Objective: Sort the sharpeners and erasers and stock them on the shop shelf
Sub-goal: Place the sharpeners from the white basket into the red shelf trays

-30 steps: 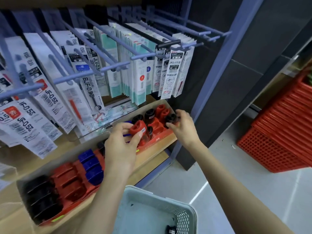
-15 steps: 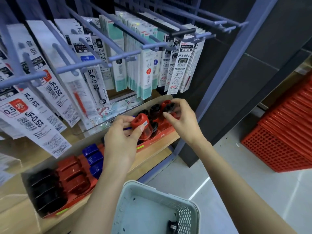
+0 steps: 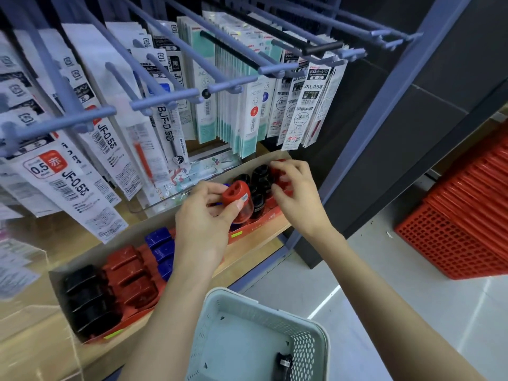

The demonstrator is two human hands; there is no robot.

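Observation:
My left hand (image 3: 202, 221) grips a red barrel sharpener (image 3: 238, 200) with two holes on top, held just in front of the right display tray (image 3: 261, 224). In that tray stand black sharpeners (image 3: 259, 174) and red ones. My right hand (image 3: 295, 192) reaches into the tray's back right corner, fingers curled round a red sharpener (image 3: 280, 180) there. A second tray (image 3: 115, 335) on the wooden shelf (image 3: 255, 250) to the left holds black, red and blue sharpeners. One small black item (image 3: 283, 364) lies in the pale basket (image 3: 302, 323) below my arms.
Packets of pen refills (image 3: 74, 185) hang from blue pegs (image 3: 165, 101) right above the shelf. A blue shelf upright (image 3: 365, 127) stands at the right of the tray. Stacked red baskets (image 3: 464, 232) sit on the grey floor at the right.
My right hand let go of the black sharpener at the tray's right end and moved to a red one at the back. The left hand lifted its red sharpener slightly.

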